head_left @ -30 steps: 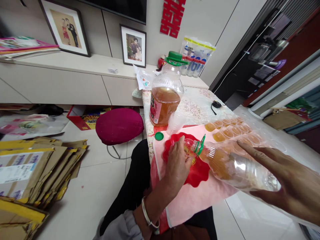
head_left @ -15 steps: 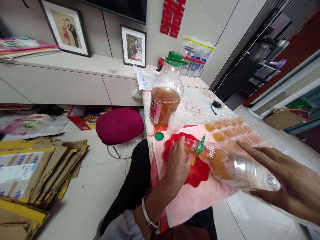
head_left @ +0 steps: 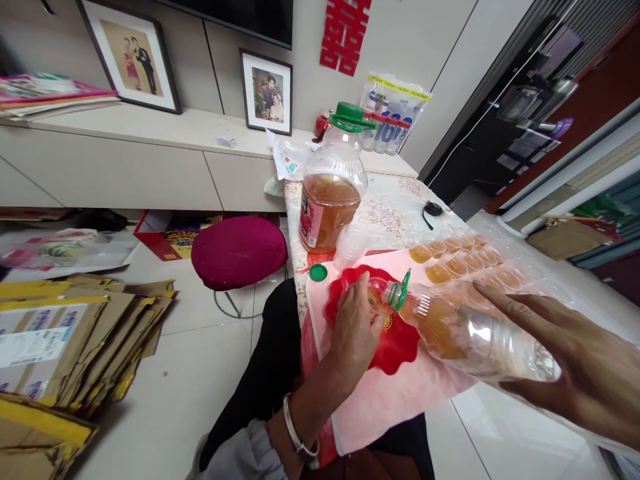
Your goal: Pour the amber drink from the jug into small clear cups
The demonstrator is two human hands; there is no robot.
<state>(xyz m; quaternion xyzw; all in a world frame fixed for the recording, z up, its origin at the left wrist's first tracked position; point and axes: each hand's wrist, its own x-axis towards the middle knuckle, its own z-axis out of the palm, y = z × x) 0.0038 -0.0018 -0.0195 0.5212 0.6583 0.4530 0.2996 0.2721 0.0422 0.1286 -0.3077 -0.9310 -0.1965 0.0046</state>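
My right hand (head_left: 575, 353) grips the base end of a clear plastic bottle (head_left: 445, 333) of amber liquid, tipped almost onto its side. The bottle's green-ringed neck points left, into the mouth of a small clear plastic cup (head_left: 376, 293). Fingers of my left hand (head_left: 354, 327) are closed around that cup, partly hiding it. Beneath both is a red scalloped tray (head_left: 400, 353) on a pink cloth (head_left: 380, 413). A green bottle cap (head_left: 319, 272) lies at the cloth's left edge, near a stack of clear cups (head_left: 350, 248).
Rows of cups with amber liquid (head_left: 450, 265) stand behind the tipped bottle. A large green-capped jug (head_left: 333, 207) stands at the back of the table. Left are a maroon stool (head_left: 240, 250) and flattened cardboard (head_left: 95, 340). A black corded item (head_left: 433, 208) lies farther back.
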